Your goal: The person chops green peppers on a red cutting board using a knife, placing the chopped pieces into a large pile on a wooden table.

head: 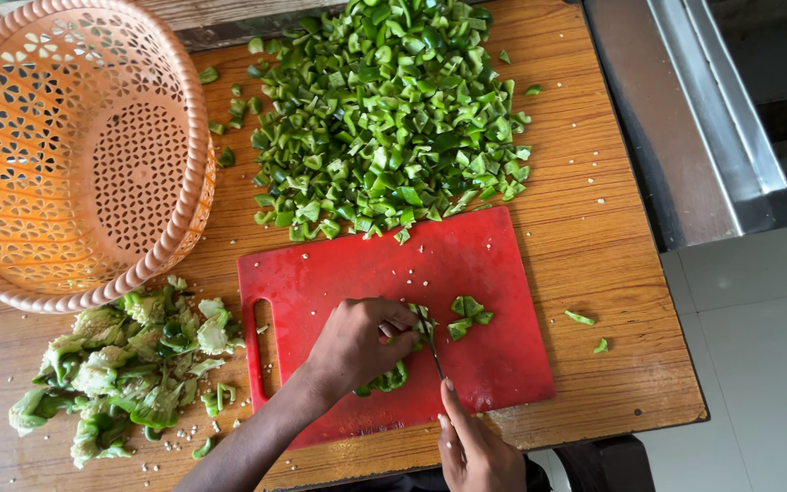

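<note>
fingers point(392, 321) of the left hand point(357, 344): curled, pressed on a green capsicum strip point(384, 378), lower centre of frame. right hand point(475, 446): closed on a knife point(431, 342), blade thin and dark. best kept fingertips tucked, cuts even. red plastic cutting board point(494, 264): smooth. diced capsicum heap point(389, 114), top centre: glossy. cores and seeds point(129, 364), lower left. perforated orange basket point(75, 146), upper left. wooden table point(594, 237).

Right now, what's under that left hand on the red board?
A strip of green pepper shows beneath the left hand on the red cutting board. The hand covers the rest of it.
</note>
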